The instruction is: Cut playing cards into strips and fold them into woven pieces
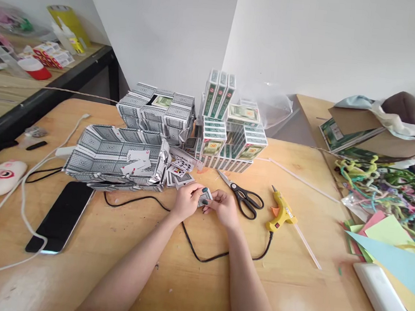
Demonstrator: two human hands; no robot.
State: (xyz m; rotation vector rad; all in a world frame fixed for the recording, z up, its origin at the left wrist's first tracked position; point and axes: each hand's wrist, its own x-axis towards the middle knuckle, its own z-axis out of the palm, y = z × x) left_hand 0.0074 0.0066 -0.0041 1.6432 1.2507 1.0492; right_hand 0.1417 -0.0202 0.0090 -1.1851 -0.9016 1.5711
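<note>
Between my two hands is a playing card, its patterned back turned up. My left hand pinches its left side, and my right hand grips the right side, with thumbs on top. Just beyond my fingers, loose playing cards lie in a small heap, some face up. To the left stands an open tray built of playing cards, with a few loose cards inside. Black-handled scissors lie open to the right of my right hand. Farther right is a yellow hot glue gun with a clear glue stick in its back.
Boxed card decks are stacked at the back, beside a block made of cards. A phone and white cables lie left. The glue gun's black cord crosses beneath my forearms. Coloured paper and pipe cleaners fill the right.
</note>
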